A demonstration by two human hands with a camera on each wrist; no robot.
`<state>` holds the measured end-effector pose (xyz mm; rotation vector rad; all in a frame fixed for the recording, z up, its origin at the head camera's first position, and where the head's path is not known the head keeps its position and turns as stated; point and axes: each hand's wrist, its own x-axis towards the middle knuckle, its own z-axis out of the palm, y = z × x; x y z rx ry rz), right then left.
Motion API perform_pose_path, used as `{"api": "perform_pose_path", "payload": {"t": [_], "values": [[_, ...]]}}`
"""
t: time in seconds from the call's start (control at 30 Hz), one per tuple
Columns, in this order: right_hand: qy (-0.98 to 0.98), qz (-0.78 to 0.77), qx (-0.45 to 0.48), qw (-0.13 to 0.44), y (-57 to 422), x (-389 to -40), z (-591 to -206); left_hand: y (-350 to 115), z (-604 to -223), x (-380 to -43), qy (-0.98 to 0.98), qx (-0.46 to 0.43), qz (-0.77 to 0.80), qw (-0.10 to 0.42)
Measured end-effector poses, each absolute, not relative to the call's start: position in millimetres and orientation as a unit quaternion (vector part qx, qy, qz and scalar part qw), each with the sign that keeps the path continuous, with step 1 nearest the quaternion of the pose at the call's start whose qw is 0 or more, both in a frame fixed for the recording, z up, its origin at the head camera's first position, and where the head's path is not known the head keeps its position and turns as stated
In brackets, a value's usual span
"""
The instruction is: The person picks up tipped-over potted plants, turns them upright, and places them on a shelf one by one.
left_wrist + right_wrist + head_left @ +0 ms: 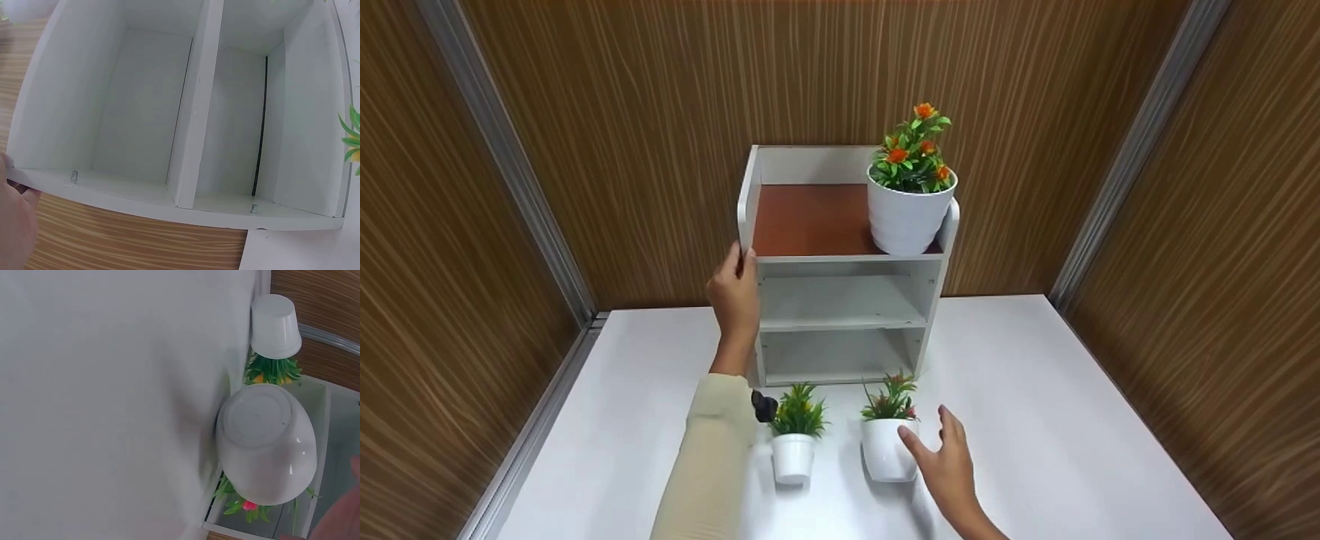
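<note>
My left hand (735,296) grips the front edge of the left side panel of a small white shelf unit (844,328), just below its brown top board. In the left wrist view, fingers (19,225) curl at the panel's edge. My right hand (949,465) has thumb and fingers spread, holding nothing. Its thumb overlaps a rounded white flowerpot (885,454) with a green and pinkish-red artificial plant. This pot lies on its side, plant toward the shelf; its base (257,416) faces the right wrist camera.
A smaller white pot (793,459) with a yellow-green plant lies left of the rounded one. On the shelf unit's top right stands a large white pot (911,217) with orange flowers. Wood-patterned walls (660,150) surround the white table (1020,390) at back and sides.
</note>
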<state>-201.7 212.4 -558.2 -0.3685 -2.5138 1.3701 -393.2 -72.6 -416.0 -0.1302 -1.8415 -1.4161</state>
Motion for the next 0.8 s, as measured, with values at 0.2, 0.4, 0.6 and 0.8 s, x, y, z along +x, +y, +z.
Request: {"api": "perform_pose_path", "payload": {"t": [0.2, 0.4, 0.6, 0.8], "values": [[-0.861, 0.477, -0.144, 0.097, 207.5, -203.4, -572.4, -72.5, -415.4, -393.3, -0.727, -0.046, -0.560, 0.393], [-0.854, 0.490, -0.157, 0.078, 204.4, -206.1, -582.2, -71.5, -415.6, -392.2, -0.728, -0.046, -0.564, 0.386], [-0.849, 0.497, -0.164, 0.064, 201.2, -204.5, -586.1, -71.6, -416.5, -392.0, -0.729, -0.048, -0.560, 0.390], [-0.844, 0.508, -0.161, 0.061, 199.0, -204.6, -588.2, -70.9, -416.3, -392.6, -0.728, -0.043, -0.559, 0.396]]}}
